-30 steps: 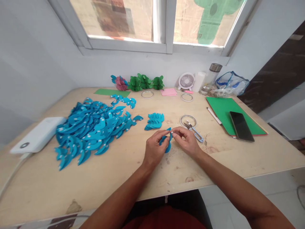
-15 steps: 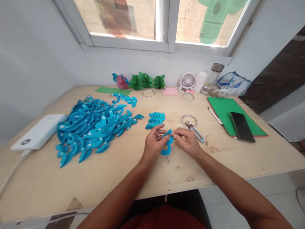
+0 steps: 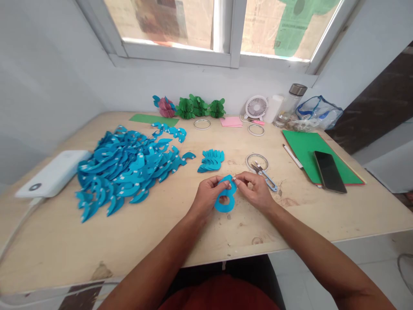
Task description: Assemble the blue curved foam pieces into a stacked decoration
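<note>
A curved blue paper cutout (image 3: 225,206) with a round opening hangs from my left hand (image 3: 208,193), whose thumb and fingers pinch its upper part. My right hand (image 3: 254,188) is closed in a pinch at the cutout's upper right edge, where a small white bit shows by the fingertips. Just beyond my hands lies a stack of folded blue paper pieces (image 3: 211,160). Thread snips (image 3: 267,178) with blue-grey handles rest near my right hand, partly over a roll of narrow tape (image 3: 257,156). A large heap of blue cutouts with white squares (image 3: 129,165) spreads to the left.
A white power bank (image 3: 53,174) with a cable sits at the left edge. At right lie a phone (image 3: 329,171), green sheets (image 3: 305,150) and a pen (image 3: 292,156). Paper ornaments (image 3: 197,106), a small fan (image 3: 256,106) and a bottle (image 3: 292,103) stand along the wall.
The blue cutout has turned to face the camera more, so its round opening now shows. Both hands stay close together at its top. The view has shifted slightly.
</note>
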### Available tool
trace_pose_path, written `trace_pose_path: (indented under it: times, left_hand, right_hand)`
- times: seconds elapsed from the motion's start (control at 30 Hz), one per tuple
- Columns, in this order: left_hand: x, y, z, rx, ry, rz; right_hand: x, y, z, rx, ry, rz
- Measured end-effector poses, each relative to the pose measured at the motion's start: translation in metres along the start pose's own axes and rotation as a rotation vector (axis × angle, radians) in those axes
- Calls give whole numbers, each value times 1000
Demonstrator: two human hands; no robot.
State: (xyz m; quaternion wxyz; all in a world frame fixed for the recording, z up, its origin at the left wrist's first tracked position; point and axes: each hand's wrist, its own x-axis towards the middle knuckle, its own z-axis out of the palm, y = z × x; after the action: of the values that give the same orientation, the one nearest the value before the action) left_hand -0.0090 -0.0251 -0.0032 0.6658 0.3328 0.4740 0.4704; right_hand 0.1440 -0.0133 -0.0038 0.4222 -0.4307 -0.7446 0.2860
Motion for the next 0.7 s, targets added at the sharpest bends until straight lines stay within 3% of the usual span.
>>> trace_pose_path:
  times: [0.27,0.7]
  left_hand:
    - [-4,3,3,190,106,35]
    - [0,0,4,269,103,28]
  right_hand:
    - [-2,2,0,-223,32,-186]
    - [-4,1,2,-683,56,-395]
